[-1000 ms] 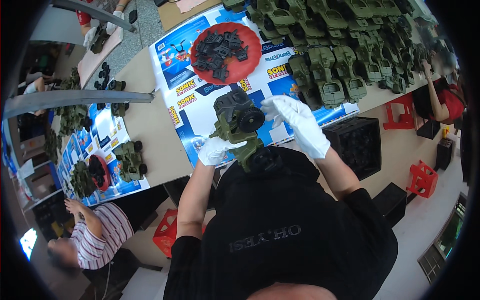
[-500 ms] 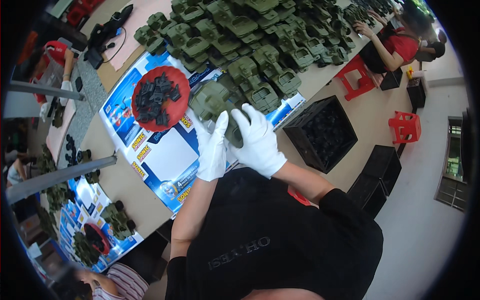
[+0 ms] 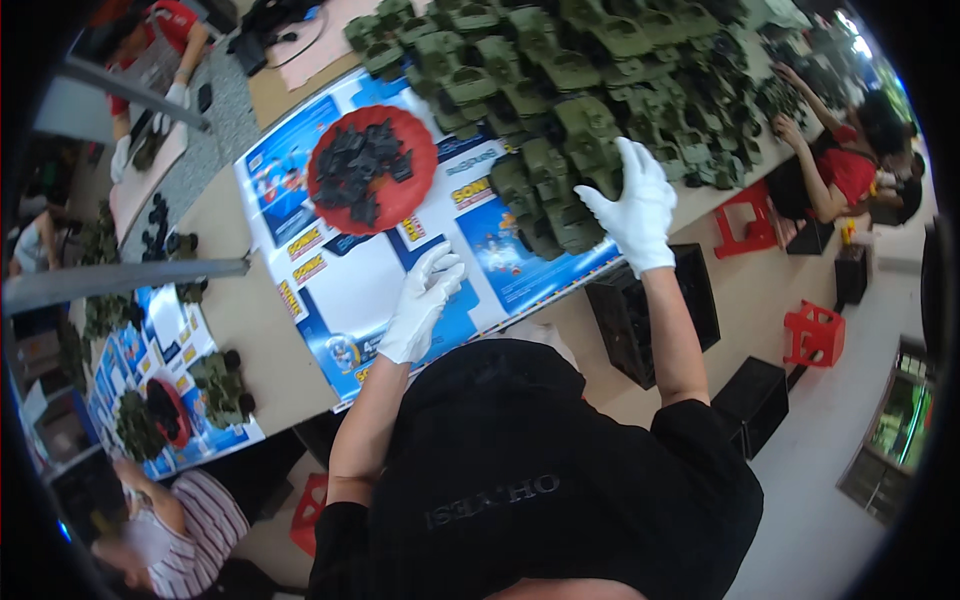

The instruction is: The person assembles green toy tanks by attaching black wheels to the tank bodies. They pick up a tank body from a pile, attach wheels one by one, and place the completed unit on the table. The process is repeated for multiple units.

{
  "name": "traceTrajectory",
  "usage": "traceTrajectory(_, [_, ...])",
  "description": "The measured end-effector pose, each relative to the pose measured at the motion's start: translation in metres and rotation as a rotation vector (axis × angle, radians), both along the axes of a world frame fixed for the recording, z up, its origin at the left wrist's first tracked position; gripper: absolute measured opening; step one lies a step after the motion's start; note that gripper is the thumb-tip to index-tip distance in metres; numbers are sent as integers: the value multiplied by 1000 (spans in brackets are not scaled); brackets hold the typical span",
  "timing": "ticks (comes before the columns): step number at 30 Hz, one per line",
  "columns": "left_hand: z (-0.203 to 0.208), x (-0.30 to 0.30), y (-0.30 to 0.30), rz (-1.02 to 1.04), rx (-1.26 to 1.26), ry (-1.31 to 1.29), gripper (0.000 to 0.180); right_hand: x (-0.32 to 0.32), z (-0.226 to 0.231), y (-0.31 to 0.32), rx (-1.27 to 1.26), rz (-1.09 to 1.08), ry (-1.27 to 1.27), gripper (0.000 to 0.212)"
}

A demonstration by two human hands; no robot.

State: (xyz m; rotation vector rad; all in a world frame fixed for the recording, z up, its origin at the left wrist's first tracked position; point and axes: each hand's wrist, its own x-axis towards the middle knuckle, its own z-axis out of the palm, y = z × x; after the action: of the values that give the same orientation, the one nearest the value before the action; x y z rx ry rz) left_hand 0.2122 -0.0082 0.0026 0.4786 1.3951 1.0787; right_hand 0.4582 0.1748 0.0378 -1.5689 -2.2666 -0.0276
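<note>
My right hand [image 3: 632,205] rests spread on the green toy trucks [image 3: 560,150]; my left hand [image 3: 420,305] hovers open, empty, over the desk [image 3: 250,330].

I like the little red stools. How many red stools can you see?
3. One red stool stands by the table edge right of the right hand, a second stool stands lower right on the floor, and a third stool shows under the table at bottom left. Others may be hidden.
</note>
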Motion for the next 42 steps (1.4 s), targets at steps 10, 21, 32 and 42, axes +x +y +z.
traceTrajectory(10, [-72,-161,-179,612,-218,670,43,-137,-15,-64,-339,415,454,35])
traceTrajectory(21, [-62,-321,-279,269,-1281,1436,74,-260,-142,-11,-255,555,302,28])
traceTrajectory(32, [-90,-262,-233,347,-659,1138,82,-294,-104,13,-645,180,-168,55])
traceTrajectory(42, [-4,-185,-180,440,-262,123,37,-290,-111,4,-620,198,-21,56])
